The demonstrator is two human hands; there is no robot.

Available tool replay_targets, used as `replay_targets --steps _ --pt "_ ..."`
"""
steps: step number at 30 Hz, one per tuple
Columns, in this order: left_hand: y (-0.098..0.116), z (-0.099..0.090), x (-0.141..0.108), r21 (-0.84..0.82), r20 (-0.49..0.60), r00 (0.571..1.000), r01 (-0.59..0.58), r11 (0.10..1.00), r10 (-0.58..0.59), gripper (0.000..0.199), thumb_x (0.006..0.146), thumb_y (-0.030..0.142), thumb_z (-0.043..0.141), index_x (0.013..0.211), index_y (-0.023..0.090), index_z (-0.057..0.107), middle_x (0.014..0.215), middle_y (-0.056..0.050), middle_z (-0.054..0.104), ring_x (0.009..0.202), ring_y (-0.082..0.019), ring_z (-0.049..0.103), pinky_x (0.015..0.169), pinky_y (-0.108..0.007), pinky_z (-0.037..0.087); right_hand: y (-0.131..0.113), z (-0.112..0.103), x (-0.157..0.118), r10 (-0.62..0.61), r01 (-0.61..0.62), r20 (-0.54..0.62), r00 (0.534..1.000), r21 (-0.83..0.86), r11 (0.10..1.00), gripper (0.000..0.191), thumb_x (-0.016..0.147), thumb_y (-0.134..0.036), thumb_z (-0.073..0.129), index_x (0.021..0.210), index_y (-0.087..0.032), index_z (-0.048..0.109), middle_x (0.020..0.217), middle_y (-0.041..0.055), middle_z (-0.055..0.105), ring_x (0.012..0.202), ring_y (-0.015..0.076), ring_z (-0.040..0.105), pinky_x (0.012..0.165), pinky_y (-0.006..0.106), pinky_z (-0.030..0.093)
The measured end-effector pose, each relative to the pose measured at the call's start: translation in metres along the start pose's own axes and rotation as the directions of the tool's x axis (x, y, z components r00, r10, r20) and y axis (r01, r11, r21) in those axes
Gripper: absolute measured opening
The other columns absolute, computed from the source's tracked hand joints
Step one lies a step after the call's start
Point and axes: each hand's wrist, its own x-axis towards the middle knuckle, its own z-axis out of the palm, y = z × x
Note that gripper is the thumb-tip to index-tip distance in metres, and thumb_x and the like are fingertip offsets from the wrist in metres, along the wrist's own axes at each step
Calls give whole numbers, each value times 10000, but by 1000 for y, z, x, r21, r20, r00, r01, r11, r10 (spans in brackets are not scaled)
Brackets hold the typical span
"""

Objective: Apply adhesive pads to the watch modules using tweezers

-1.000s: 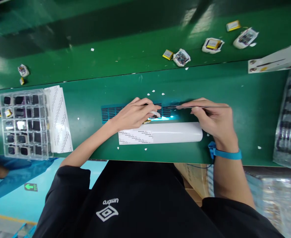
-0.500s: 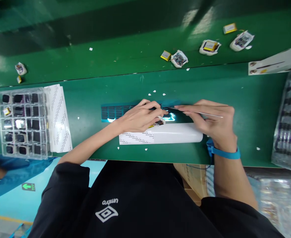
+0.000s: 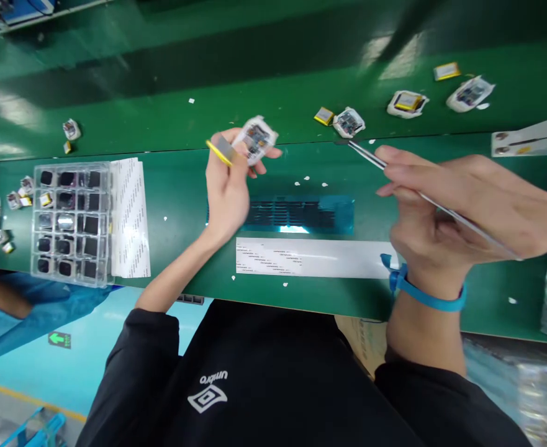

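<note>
Gripping a white casing (image 3: 257, 141) with exposed circuitry, the left hand (image 3: 229, 192) is holding it above the green bench (image 3: 175, 186), a yellow-edged battery (image 3: 220, 151) sitting beside it. Right hand (image 3: 441, 208), well apart, is pinching tweezers (image 3: 370, 156); a dark piece (image 3: 342, 141) is showing at the tips. Blue strip (image 3: 296, 214) is lying beyond a white sheet (image 3: 338, 258).

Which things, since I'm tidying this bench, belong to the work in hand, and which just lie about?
In use: white housing and yellow battery, left hand; tweezers with dark piece, right hand; probably blue sheet.
Seemingly lying about: white scraps; printed sheets beside the clear tray.
</note>
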Motion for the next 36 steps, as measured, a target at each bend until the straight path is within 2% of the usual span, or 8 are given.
replay_targets --steps 2,6,10,13,17,22,27,36 --pt "-2 -10 13 -192 -25 979 194 962 -202 206 1074 340 443 981 225 586 932 -47 774 716 -142 627 721 -289 493 -4 6 -4 50 -51 36 998 18 999 459 899 -39 745 1268 -312 744 1121 -23 805 790 167 786 581 291 565" --pt "-17 -16 17 -359 113 918 394 846 -380 205 1027 219 484 910 163 642 802 -40 742 609 -98 568 597 -232 434 -13 13 -11 7 -12 156 988 34 999 589 852 -9 788 1346 -317 693 1156 -17 791 763 137 768 625 277 604" --pt "-22 -11 1 -333 67 944 327 884 -324 93 883 136 709 802 177 688 686 40 652 540 -46 491 544 -198 402 -20 16 -14 -40 3 248 968 149 989 648 827 22 793 1386 -282 670 1230 2 768 817 143 766 658 288 618" --pt "-19 -10 -6 -365 64 949 311 877 -310 87 855 133 738 821 185 678 691 49 673 553 -53 598 587 -202 495 -25 16 -16 -9 -50 288 958 195 979 668 855 23 761 1427 -300 641 1244 -11 770 881 162 773 689 308 619" --pt "-13 -10 -12 -356 63 947 315 880 -314 258 876 186 759 755 194 532 718 38 715 649 -121 756 693 -255 618 -30 15 -16 9 -92 367 930 211 973 643 933 -5 663 1498 -301 584 1227 28 781 899 211 778 704 359 621" --pt "-10 -6 -18 -325 78 961 278 904 -267 333 854 218 799 725 197 493 677 63 684 625 -135 766 661 -264 650 -34 13 -15 -49 -32 472 880 162 986 750 914 21 666 1568 -305 496 1292 15 739 953 241 782 740 397 631" --pt "-7 -3 -21 -310 64 946 320 895 -317 354 864 167 783 694 192 474 677 66 667 610 -119 747 674 -275 662 -34 19 -16 -112 51 434 894 148 988 751 903 -1 700 1572 -274 496 1251 19 752 866 233 788 667 384 613" --pt "-11 -4 -23 -327 51 944 323 888 -325 337 823 174 795 684 191 489 664 63 651 594 -116 726 671 -288 667 -33 17 -19 -108 40 445 889 159 987 757 883 30 701 1551 -275 517 1246 14 754 844 223 787 661 372 619"
